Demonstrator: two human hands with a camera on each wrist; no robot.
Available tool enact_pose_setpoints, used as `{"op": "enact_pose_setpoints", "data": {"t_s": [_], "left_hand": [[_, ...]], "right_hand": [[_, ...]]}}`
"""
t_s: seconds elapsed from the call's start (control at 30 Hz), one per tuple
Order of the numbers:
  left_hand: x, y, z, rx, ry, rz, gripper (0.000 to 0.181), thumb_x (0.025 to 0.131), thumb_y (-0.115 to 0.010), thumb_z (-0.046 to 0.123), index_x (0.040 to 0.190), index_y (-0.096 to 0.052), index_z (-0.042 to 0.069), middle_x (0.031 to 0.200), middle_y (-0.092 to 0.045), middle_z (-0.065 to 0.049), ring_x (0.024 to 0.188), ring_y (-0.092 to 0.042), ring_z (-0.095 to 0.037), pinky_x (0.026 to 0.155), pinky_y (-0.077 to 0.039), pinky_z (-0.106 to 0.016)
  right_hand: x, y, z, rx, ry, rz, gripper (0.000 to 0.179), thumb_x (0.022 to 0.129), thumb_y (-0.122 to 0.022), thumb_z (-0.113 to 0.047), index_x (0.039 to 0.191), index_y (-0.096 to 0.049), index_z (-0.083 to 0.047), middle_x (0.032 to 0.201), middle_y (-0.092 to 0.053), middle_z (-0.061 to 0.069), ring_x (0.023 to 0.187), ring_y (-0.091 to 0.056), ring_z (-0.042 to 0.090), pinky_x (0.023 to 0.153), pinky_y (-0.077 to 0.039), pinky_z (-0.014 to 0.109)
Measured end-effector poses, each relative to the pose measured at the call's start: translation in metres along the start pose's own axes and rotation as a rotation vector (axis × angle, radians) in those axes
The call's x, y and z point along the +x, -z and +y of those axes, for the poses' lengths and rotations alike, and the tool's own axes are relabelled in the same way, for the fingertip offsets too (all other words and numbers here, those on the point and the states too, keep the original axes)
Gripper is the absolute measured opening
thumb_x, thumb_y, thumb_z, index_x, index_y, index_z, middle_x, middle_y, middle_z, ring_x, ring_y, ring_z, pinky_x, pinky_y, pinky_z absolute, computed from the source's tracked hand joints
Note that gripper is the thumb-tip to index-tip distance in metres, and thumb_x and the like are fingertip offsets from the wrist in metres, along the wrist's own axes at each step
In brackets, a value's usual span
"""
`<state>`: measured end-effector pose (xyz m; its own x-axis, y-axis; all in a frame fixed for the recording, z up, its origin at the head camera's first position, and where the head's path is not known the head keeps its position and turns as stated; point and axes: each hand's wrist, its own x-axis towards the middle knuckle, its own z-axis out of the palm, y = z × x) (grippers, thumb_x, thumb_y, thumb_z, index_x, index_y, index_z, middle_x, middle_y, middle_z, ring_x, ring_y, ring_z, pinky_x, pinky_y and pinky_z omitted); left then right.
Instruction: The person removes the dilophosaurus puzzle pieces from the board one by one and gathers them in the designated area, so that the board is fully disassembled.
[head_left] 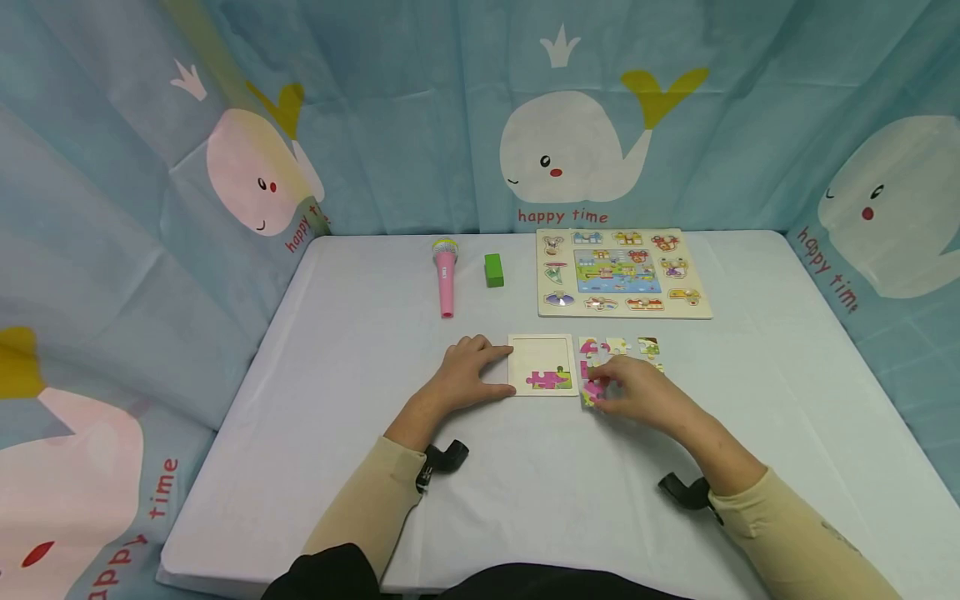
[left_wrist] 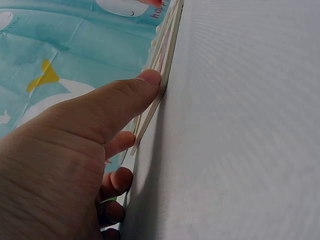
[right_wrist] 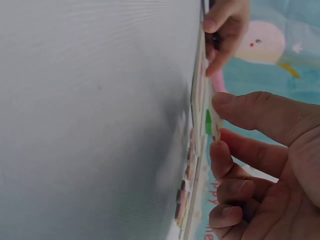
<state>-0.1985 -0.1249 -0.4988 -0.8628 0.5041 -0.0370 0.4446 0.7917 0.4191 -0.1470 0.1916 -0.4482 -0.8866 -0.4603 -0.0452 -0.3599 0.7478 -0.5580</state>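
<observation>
A small square puzzle board (head_left: 540,358) lies on the table, with joined pink and green pieces (head_left: 549,379) at its lower right. My left hand (head_left: 468,372) is at its left side; thumb and index finger are spread and touch the edge, the thumb (left_wrist: 150,77) right at the rim. Just right of the board, my right hand (head_left: 637,390) pinches a thin puzzle piece (right_wrist: 216,120) between thumb and index finger, seen edge-on in the right wrist view. Loose puzzle pieces (head_left: 618,345) lie around that hand, some partly hidden by it.
Behind stands a larger wooden picture puzzle (head_left: 626,310) with animal and vehicle shapes. A pink toy microphone (head_left: 446,283) and a green block (head_left: 493,271) lie left of it. The white table (head_left: 337,333) meets a blue whale-print curtain (head_left: 420,125) at the back and sides.
</observation>
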Motion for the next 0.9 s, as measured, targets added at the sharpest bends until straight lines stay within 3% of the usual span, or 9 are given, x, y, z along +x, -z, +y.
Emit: {"op": "enact_pose_setpoints", "data": {"t_s": [0.37, 0.9], "left_hand": [[-0.0007, -0.0002, 0.0000, -0.013, -0.005, 0.007, 0.075, 0.084, -0.079, 0.055, 0.149, -0.057, 0.024, 0.113, -0.053, 0.002, 0.101, -0.044, -0.016, 0.088, -0.036, -0.036], [-0.0013, 0.0011, 0.0011, -0.022, -0.002, 0.005, 0.074, 0.085, -0.079, 0.054, 0.149, -0.057, 0.024, 0.115, -0.054, 0.001, 0.102, -0.044, -0.017, 0.088, -0.036, -0.036]], "right_hand": [[0.0058, -0.0059, 0.0058, -0.049, -0.010, -0.044, 0.031, 0.078, -0.088, -0.011, 0.104, -0.075, 0.000, 0.090, -0.067, 0.001, 0.085, -0.059, 0.020, 0.082, -0.050, 0.043], [0.0059, -0.0038, 0.0025, -0.014, -0.075, -0.038, 0.037, 0.075, -0.091, -0.014, 0.105, -0.074, -0.001, 0.091, -0.066, 0.003, 0.086, -0.058, 0.021, 0.081, -0.049, 0.043]]}}
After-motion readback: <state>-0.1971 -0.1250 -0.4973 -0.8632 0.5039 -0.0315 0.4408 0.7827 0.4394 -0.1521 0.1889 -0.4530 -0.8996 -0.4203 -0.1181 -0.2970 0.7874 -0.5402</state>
